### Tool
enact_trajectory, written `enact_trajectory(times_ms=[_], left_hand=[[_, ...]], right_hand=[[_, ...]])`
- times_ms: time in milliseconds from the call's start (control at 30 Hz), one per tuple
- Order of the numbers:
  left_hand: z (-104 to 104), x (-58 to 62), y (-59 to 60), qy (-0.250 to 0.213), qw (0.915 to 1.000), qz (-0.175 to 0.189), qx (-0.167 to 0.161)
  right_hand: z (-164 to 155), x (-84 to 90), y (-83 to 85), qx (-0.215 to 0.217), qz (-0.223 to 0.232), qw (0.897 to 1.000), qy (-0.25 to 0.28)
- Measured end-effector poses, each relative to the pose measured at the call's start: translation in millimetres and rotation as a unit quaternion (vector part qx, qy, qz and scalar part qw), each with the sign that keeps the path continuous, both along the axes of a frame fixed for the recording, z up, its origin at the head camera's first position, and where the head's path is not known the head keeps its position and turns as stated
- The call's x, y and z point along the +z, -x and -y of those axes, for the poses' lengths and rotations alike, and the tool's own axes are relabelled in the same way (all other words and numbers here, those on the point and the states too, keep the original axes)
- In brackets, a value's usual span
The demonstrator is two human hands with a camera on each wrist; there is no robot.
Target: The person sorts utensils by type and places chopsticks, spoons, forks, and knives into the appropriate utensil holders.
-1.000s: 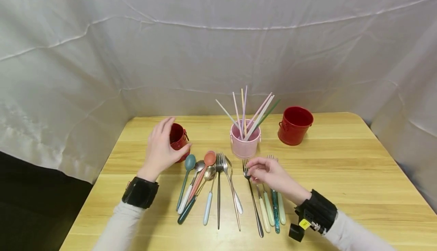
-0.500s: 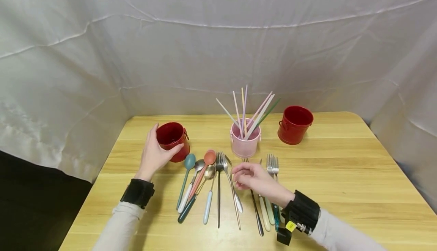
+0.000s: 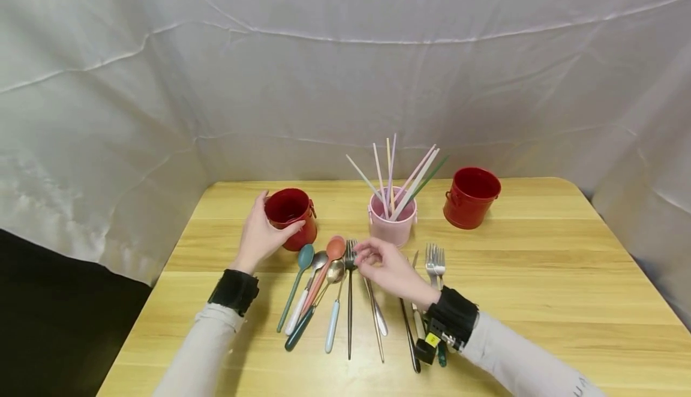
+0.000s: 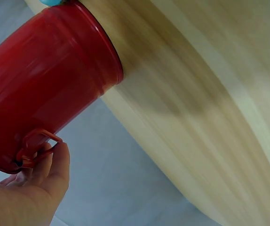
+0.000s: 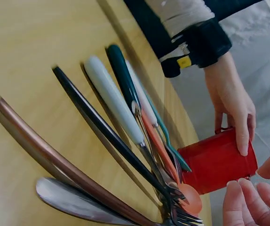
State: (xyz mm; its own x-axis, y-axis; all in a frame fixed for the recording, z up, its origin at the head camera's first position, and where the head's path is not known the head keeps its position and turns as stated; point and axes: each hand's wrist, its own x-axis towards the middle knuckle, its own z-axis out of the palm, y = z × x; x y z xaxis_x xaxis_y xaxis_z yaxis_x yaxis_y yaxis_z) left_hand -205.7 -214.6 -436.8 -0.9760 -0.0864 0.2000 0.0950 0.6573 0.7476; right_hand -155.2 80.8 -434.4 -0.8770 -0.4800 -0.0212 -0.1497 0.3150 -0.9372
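Observation:
A small red bucket (image 3: pixel 294 212) stands upright at the left of the wooden table (image 3: pixel 540 277); my left hand (image 3: pixel 270 229) grips its side, thumb in front. In the left wrist view the red bucket (image 4: pixel 45 84) fills the upper left, with my left hand (image 4: pixel 27 193) by its small handle. My right hand (image 3: pixel 367 257) hovers over the heads of the middle forks and spoons (image 3: pixel 335 265), fingers loosely curled, holding nothing. The right wrist view shows the cutlery handles (image 5: pixel 111 99) fanned out, the red bucket (image 5: pixel 217 162) beyond them and my right hand (image 5: pixel 262 181).
A pink bucket (image 3: pixel 393 226) holding several pastel sticks stands behind the cutlery. A second red bucket (image 3: pixel 471 198) stands to its right. More forks (image 3: pixel 434 262) lie right of my right hand. White cloth walls the table's far side.
My right hand has moved left from the right-hand forks to above the middle cutlery. My left hand slid from the bucket's mouth down onto its side.

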Motion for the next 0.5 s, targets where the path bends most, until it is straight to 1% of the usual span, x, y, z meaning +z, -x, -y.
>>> enact_trajectory(times_ms=[67,167,333,500], left_hand=[[-4.2,0.5,1.8,-0.001,1.0000,0.000,-0.007],[-10.2,0.3,4.2,-0.001,0.9998,0.001,-0.018],[-18.7,1.0,5.4,-0.010,0.9994,0.010,-0.031],[-20.9,1.5,4.4,-0.035,0.9978,0.027,-0.050]], right_hand=[[5.9,0.3,6.6,-0.002,-0.028,1.000,-0.005],[14.3,1.5,15.2,-0.013,-0.046,0.999,-0.002],[25.5,-0.5,27.1,-0.031,-0.064,0.997,0.001],[33.6,-4.3,35.0,-0.035,-0.078,0.996,0.007]])
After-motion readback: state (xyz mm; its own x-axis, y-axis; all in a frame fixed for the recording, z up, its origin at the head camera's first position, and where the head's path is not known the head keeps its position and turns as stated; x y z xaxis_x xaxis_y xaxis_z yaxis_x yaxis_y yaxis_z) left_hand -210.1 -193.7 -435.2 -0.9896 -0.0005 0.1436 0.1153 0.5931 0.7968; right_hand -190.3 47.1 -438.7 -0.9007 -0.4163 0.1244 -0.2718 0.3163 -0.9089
